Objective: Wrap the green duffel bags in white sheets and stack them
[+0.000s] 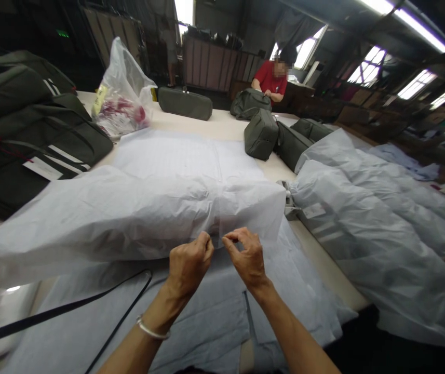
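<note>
A long bulky item in a translucent white plastic bag (129, 213) lies across the table in front of me. At its near edge my left hand (192, 259) is closed in a fist, fingertips pressed together. Close by on the right, my right hand (246, 255) pinches thumb and forefinger together at the same edge. Whatever lies between the fingertips of either hand is too small to make out. More white plastic sheets (202, 317) lie flat under the bag and my forearms. A black strap (62, 309) runs across them at the left.
Dark green bags (31, 130) are piled at the left, near a clear bag of red-and-white tags (123, 104). Plastic-wrapped bags (362, 218) fill the right. Across the table, a person in red (271, 80) handles a dark bag (250, 103). A metal object (289, 200) sits right of the plastic.
</note>
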`<act>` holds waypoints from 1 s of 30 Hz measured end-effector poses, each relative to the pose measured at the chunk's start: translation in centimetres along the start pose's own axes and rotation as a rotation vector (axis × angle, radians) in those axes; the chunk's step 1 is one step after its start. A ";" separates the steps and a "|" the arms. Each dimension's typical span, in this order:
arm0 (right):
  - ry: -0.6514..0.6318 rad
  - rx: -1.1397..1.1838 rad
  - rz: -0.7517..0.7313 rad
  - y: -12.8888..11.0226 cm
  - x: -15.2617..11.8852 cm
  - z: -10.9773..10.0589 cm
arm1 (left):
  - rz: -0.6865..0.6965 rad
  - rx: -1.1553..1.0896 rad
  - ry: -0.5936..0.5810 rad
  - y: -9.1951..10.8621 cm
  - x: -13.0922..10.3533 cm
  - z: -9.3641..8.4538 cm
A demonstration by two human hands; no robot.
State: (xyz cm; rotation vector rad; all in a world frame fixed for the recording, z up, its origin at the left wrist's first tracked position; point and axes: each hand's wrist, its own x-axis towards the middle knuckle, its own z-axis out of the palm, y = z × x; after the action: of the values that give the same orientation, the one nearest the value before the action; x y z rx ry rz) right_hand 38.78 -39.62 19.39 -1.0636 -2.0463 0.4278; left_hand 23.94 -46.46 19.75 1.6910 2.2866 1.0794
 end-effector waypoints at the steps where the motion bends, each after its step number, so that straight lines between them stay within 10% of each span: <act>1: 0.011 -0.033 -0.015 0.3 0.2 0.3 | 0.009 0.047 0.014 -0.1 0.3 0.4; 14: 0.094 -0.173 -0.073 2.3 1.6 2.2 | 0.059 0.512 0.112 -0.2 1.7 1.8; 22: 0.176 -0.054 -0.149 1.3 0.1 -0.1 | 0.133 0.573 0.211 -0.1 2.0 1.7; 26: 0.007 0.146 -0.190 0.1 -0.8 -0.1 | 0.122 0.566 0.190 0.0 1.9 1.7; 30: -0.198 0.350 0.148 0.2 1.0 1.4 | 0.082 0.565 0.130 0.0 2.0 1.6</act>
State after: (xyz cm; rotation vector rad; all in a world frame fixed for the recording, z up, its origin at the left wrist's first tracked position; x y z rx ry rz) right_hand 37.47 -38.62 18.85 -0.9891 -1.9689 0.9630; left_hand 23.95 -43.95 19.26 1.9537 2.8207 0.5927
